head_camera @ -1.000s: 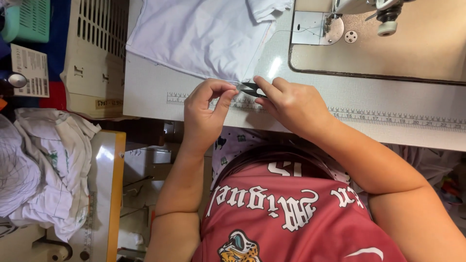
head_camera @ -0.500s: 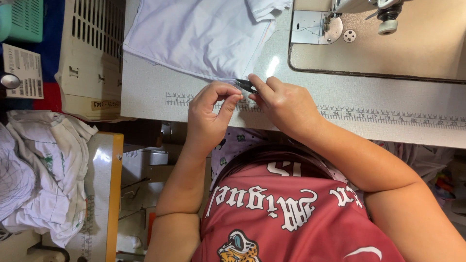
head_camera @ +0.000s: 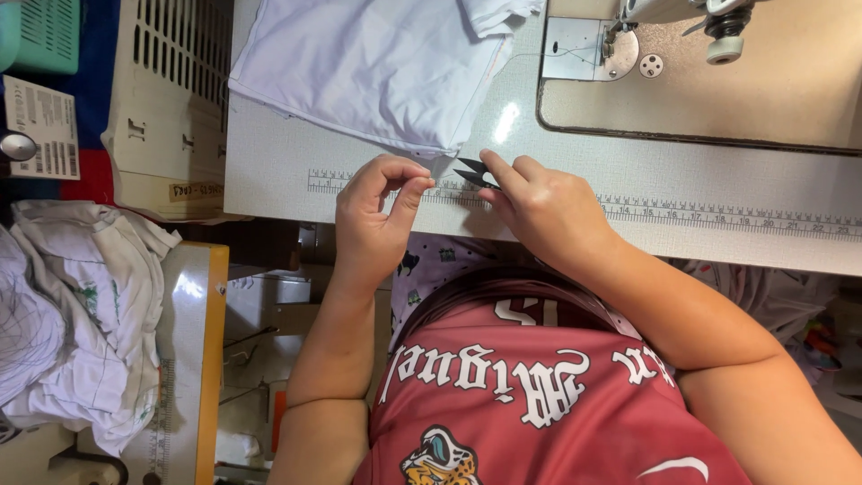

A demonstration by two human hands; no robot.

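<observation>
the right hand (head_camera: pixel 548 211) grips a pair of small black thread snips (head_camera: pixel 474 173), the handle buried in the palm and the two pointed blades sticking out past the fingertips, slightly parted and aimed toward the left hand. the left hand (head_camera: pixel 377 216) is lifted just off the desk edge with thumb and forefinger pinched together at the tips; whatever sits between them is too thin to make out, so i cannot tell if it clamps a thread or nothing at all. the pinched fingertips and the blade points are just beside each other, not touching.

both hands hover over the front strip of the white desk (head_camera: pixel 269 180), right above a printed ruler strip (head_camera: pixel 718 216) that runs along that edge. just beyond the snips lies a folded white garment (head_camera: pixel 359 63), its lower corner near the blades. further back on the right, the metal needle plate (head_camera: pixel 575 49) and the foot of a sewing machine (head_camera: pixel 709 18) sit on a tan inset bed.

to the left of the desk stands a cream slotted plastic crate (head_camera: pixel 171 81), with a teal basket (head_camera: pixel 40 31) at the corner beyond it and a printed paper sheet (head_camera: pixel 40 130) beside it. lower left, a heap of white cloth pieces (head_camera: pixel 72 323) rests next to a yellow-edged board (head_camera: pixel 193 359). the person's red jersey (head_camera: pixel 539 404) fills the bottom.
</observation>
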